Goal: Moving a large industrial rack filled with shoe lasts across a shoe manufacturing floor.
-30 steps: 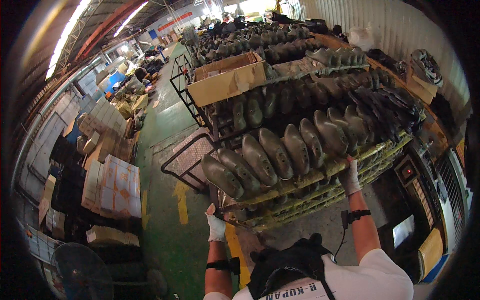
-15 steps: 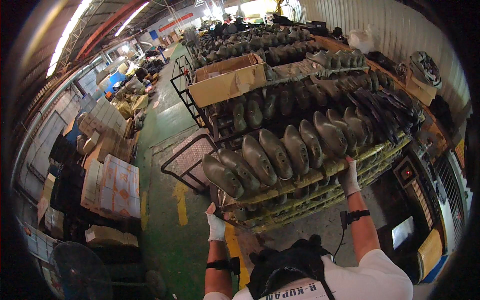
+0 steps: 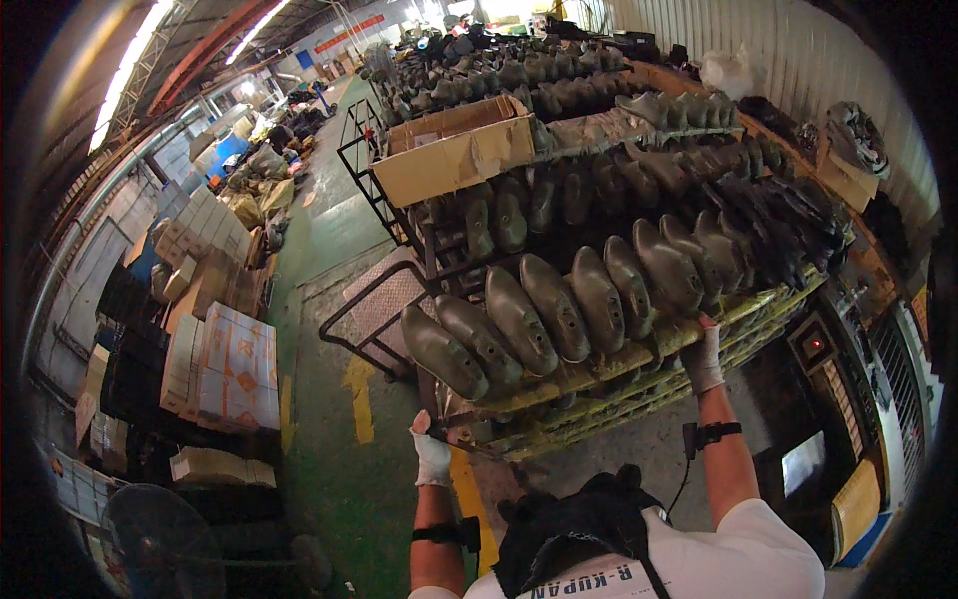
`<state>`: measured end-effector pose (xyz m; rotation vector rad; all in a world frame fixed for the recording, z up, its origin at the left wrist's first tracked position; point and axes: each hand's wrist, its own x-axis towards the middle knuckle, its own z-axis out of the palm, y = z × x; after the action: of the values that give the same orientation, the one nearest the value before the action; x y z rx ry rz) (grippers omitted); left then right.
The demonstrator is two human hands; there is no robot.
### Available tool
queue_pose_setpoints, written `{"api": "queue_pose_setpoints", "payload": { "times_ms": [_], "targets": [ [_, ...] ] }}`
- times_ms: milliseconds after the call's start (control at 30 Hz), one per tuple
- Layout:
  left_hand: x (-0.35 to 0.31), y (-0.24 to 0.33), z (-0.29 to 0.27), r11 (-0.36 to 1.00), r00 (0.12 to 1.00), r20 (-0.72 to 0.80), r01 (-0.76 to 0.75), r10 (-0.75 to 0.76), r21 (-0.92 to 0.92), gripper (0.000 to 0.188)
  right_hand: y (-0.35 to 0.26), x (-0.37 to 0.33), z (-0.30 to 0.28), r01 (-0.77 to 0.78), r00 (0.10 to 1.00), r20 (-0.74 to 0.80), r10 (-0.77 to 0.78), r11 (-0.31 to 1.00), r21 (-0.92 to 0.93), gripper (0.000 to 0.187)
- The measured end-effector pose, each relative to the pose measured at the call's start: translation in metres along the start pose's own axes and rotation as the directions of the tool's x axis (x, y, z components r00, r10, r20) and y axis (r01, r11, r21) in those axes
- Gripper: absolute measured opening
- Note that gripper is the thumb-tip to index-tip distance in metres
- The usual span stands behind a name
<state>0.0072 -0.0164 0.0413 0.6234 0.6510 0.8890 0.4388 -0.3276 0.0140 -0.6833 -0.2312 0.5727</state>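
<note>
A multi-tier rack (image 3: 609, 361) with yellowed shelf edges stands right in front of me. Along its top tier a row of dark olive shoe lasts (image 3: 552, 307) leans upright, with holes showing in several. To their right lies a heap of dark, flat pieces (image 3: 773, 225). My right hand (image 3: 704, 359), in a pale glove with bare fingertips, is closed over the rack's near edge. At the rack's near left corner, my left hand (image 3: 431, 451), gloved likewise, is closed on the frame with its thumb up; its other fingers are mostly hidden.
Beyond the rack are more racks of lasts, with an open cardboard box (image 3: 454, 160) on one. A black-framed trolley (image 3: 374, 309) stands close at left. Stacked cartons (image 3: 238, 367) and a fan (image 3: 160, 539) line the left side. A machine (image 3: 818, 344) stands at right.
Both hands keep their hold on the rack. The right hand appears slightly further right and lower, and the surroundings have shifted slightly in view.
</note>
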Motion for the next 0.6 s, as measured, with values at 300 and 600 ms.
{"api": "queue_pose_setpoints", "payload": {
  "times_ms": [300,600],
  "targets": [
    [0.004,0.001,-0.011,1.0,0.999,0.039,0.03,-0.03,0.003,0.03,-0.003,-0.004,0.022,0.014,1.0,0.018,-0.013,1.0,-0.021,0.054],
    [0.01,-0.003,-0.018,0.999,1.0,-0.029,0.005,-0.006,-0.042,0.032,-0.004,-0.004,0.023,0.013,0.999,0.035,-0.011,0.999,-0.053,0.053]
  ]
}}
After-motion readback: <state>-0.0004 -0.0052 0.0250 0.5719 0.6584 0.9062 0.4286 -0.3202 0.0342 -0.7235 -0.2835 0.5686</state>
